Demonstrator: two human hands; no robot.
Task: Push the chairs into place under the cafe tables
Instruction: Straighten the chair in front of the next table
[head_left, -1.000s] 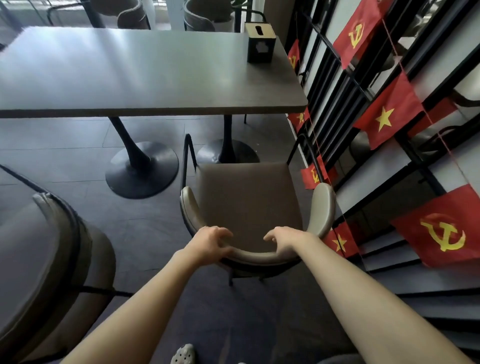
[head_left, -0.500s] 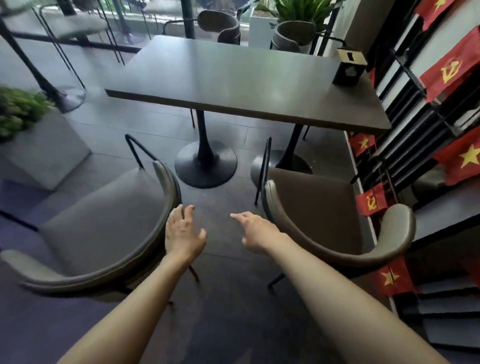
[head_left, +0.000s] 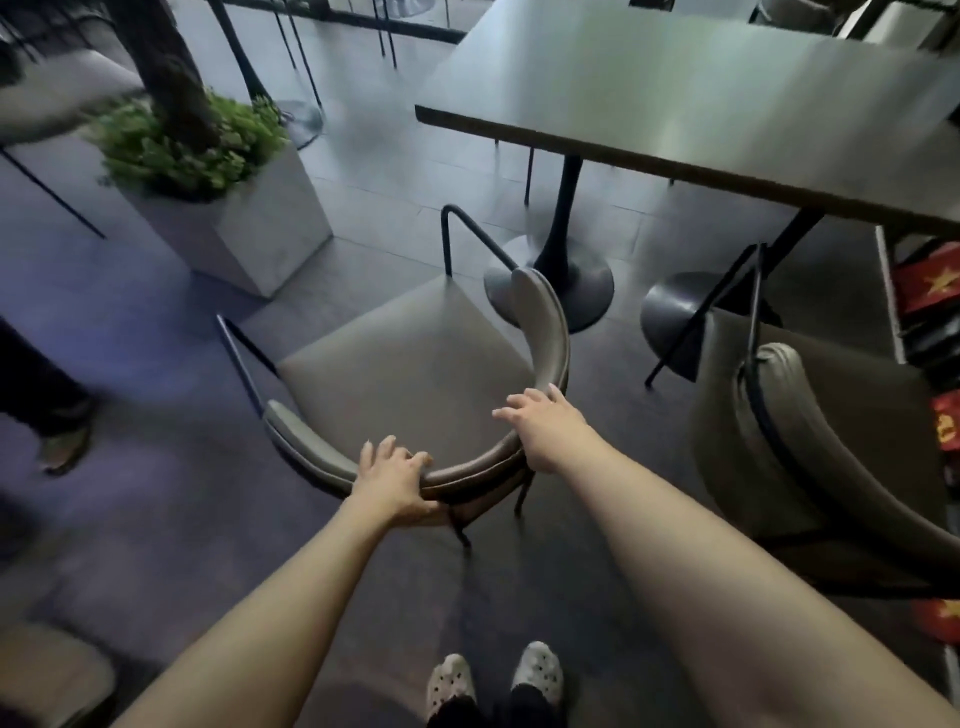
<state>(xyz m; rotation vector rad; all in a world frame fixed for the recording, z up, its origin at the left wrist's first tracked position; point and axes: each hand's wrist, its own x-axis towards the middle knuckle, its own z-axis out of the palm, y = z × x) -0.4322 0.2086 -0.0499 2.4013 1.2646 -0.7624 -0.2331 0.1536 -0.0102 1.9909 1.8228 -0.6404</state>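
Grey padding curves round the back of the chair (head_left: 415, 374) you are about to push: your left hand (head_left: 392, 480) wraps the backrest, thumb under the rail, while your right hand (head_left: 543, 428) lies on the rail with fingers spread, not yet closed. The chair stands on the floor, short of the worktop (head_left: 727, 98) and angled away from it. Push now, I judge, and it may slew toward the planter (head_left: 249, 223), because only one hand truly holds, or its right arm may strike the pedestal base (head_left: 566, 291). Count two chairs clearly in view, this one and a second chair (head_left: 831, 441) at your right, one worktop on two pedestals, one planter, and two hands.
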